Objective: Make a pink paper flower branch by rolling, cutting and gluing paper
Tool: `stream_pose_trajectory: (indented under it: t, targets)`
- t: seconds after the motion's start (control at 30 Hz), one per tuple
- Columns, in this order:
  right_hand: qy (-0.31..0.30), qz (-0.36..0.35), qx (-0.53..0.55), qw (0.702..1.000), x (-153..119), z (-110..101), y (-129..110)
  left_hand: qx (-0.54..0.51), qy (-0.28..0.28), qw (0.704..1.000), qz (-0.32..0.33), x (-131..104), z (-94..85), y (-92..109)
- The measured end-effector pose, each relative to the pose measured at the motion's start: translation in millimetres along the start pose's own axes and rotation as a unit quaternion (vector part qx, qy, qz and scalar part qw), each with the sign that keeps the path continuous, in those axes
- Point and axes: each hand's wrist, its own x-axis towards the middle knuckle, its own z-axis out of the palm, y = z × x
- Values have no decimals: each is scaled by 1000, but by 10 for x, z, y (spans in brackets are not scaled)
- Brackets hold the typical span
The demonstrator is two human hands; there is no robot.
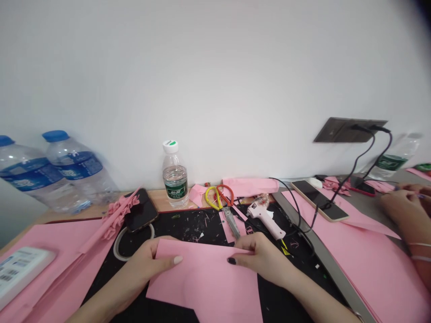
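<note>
Both of my hands hold a sheet of pink paper up over a black mat. My left hand pinches its upper left edge, thumb on the front and fingers behind. At the upper right edge, my right hand pinches the same sheet in the same way. The paper bends slightly, and its lower part runs out of view. Just beyond it lie scissors with one yellow and one red handle, and a pale pink glue gun. A roll of tape sits left of my left hand.
A small water bottle stands by the wall, with larger bottles to its left. A phone touches a crinkled pink paper piece. Pink sheets, another phone and cables lie right, near another person's hand.
</note>
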Motion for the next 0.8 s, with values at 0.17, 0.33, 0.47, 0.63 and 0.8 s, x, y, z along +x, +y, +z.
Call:
stream_pose_trajectory:
  t: [0.17,0.33,0.47,0.63,0.8]
  targets:
    - [-21,-4,9,1000,29,-72,21,54,0,999,-4,77,-137,99]
    - [-40,12,1,999,55,-95,7,299,-32,952,59,171,-164,390]
    - [-61,12,-14,998,101,-51,-78,417,-113,900,67,294,-41,547]
    - [-70,1,-55,996,155,-56,-149,421,-149,893,56,406,116,524]
    - [-106,-38,-132,985,249,-99,-215,428,-122,891,86,412,236,484]
